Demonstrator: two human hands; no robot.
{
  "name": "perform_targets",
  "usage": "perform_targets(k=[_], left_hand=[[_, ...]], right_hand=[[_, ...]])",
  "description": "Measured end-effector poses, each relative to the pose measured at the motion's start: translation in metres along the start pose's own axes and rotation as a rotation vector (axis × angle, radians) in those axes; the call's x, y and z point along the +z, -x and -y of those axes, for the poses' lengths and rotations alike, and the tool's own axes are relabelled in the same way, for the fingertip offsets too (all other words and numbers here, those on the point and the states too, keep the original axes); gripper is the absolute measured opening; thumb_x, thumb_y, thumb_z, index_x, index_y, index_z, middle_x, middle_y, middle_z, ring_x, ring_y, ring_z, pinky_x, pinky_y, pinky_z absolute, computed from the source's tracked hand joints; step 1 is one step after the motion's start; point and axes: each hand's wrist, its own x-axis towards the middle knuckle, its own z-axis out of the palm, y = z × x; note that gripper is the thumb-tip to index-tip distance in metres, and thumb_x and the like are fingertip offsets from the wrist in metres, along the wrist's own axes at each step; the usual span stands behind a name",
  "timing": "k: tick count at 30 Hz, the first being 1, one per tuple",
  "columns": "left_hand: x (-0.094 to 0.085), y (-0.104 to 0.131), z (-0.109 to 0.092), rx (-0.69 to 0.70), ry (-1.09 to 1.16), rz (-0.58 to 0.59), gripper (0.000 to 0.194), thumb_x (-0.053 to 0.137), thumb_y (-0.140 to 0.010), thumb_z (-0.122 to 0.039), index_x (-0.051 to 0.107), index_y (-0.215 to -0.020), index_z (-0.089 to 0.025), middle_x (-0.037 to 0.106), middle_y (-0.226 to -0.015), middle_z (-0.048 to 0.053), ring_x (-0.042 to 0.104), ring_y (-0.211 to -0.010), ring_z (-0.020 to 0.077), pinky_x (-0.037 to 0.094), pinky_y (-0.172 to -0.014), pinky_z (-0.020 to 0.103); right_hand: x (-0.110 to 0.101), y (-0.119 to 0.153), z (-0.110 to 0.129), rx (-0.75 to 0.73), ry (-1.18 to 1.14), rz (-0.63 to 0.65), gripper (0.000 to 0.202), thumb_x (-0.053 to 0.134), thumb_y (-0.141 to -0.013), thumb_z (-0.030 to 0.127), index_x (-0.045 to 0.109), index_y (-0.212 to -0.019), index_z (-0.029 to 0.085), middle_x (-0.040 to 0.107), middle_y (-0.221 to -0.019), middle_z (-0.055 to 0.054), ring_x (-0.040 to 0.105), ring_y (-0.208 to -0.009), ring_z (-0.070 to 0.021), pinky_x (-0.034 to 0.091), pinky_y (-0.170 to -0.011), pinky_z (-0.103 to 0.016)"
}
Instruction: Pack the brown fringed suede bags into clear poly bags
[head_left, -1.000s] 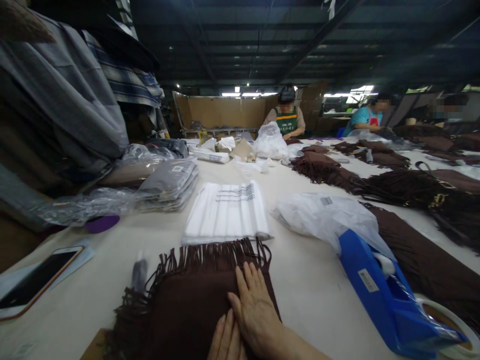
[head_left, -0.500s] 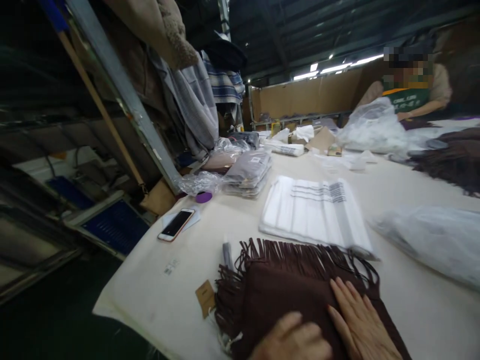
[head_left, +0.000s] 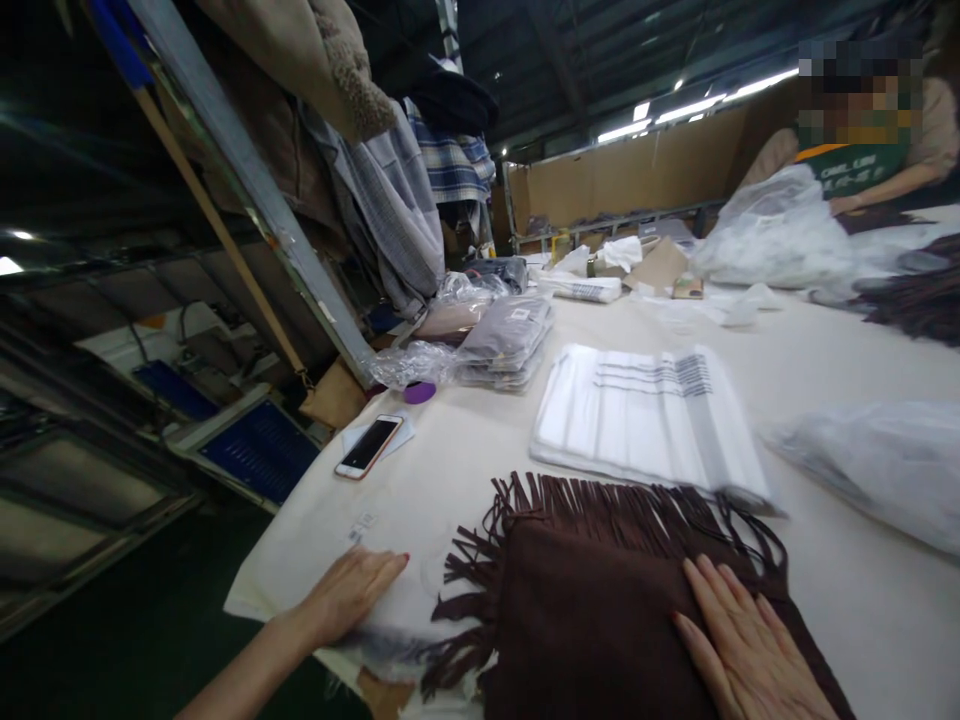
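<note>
A folded dark brown fringed scarf (head_left: 592, 610) lies on the table at the front. My right hand (head_left: 750, 640) rests flat on its right part, fingers stretched out. To the left of the scarf, my left hand (head_left: 352, 590) is low over the table near its edge, fingers extended and nothing visibly gripped. Just below that hand is a blurred greyish, clear strip (head_left: 390, 645) that I cannot make out. A brown card tag (head_left: 386, 690) shows at the bottom edge, partly cut off. Small clear stickers (head_left: 361, 527) lie just beyond my left fingers.
Behind the scarf lies a folded white striped cloth (head_left: 649, 420). A phone (head_left: 369, 447), a purple tape roll (head_left: 419, 391) and bagged grey textiles (head_left: 506, 335) sit to the left. Plastic bags (head_left: 885, 470) lie at right. A co-worker (head_left: 862, 170) stands across the table.
My left hand has moved from over the scarf to the table on its left. The brown tag has shifted toward the front edge. My right hand stays on the scarf; the view has tilted slightly.
</note>
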Motion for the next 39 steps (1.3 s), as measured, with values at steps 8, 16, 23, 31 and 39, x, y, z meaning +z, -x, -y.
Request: perform_targets(k=[8, 16, 23, 31, 39], left_hand=[[-0.022, 0.002, -0.098, -0.586, 0.530, 0.085, 0.020, 0.043, -0.088, -0.032, 0.058, -0.088, -0.021, 0.062, -0.083, 0.003, 0.057, -0.080, 0.0162, 0.044, -0.073, 0.026], [-0.019, -0.047, -0.120, -0.873, 1.019, 0.295, 0.008, 0.053, -0.062, -0.024, 0.049, -0.058, -0.018, 0.046, -0.055, -0.004, 0.045, -0.057, 0.0119, 0.032, -0.055, 0.024], [-0.030, -0.063, -0.076, -0.840, 1.094, 0.222, 0.011, 0.051, -0.065, -0.029, 0.050, -0.068, -0.019, 0.052, -0.057, -0.003, 0.052, -0.057, 0.0147, 0.043, -0.056, 0.026], [-0.022, -0.019, -0.114, -0.761, 0.690, -0.093, 0.026, 0.041, -0.087, -0.039, 0.059, -0.080, -0.022, 0.061, -0.081, 0.004, 0.057, -0.081, 0.0189, 0.044, -0.077, 0.031], [-0.008, -0.031, -0.152, -1.128, 1.417, 0.315, 0.060, 0.052, -0.068, -0.072, 0.063, -0.067, -0.013, 0.057, -0.057, 0.003, 0.053, -0.055, 0.0149, 0.037, -0.049, 0.023]], right_hand=[[0.006, 0.006, -0.001, -0.007, -0.102, -0.032, 0.040, 0.033, -0.074, 0.005, 0.070, -0.085, 0.012, 0.061, -0.106, -0.028, 0.015, -0.135, -0.0410, 0.047, -0.071, -0.057], [0.009, 0.014, 0.000, 0.012, -0.141, 0.013, 0.039, 0.032, -0.076, 0.006, 0.067, -0.093, 0.012, 0.058, -0.114, -0.026, 0.018, -0.135, -0.0407, 0.044, -0.079, -0.057], [0.014, 0.020, 0.002, 0.078, -0.206, 0.042, 0.040, 0.031, -0.078, 0.011, 0.065, -0.099, 0.015, 0.054, -0.125, -0.021, 0.022, -0.135, -0.0385, 0.040, -0.087, -0.059], [0.018, 0.023, 0.003, 0.111, -0.254, 0.044, 0.040, 0.033, -0.078, 0.010, 0.067, -0.098, 0.018, 0.052, -0.131, -0.016, 0.022, -0.135, -0.0379, 0.037, -0.093, -0.061], [0.017, 0.027, 0.000, 0.094, -0.259, 0.037, 0.040, 0.033, -0.079, 0.010, 0.066, -0.099, 0.018, 0.049, -0.134, -0.015, 0.021, -0.135, -0.0378, 0.036, -0.094, -0.060]])
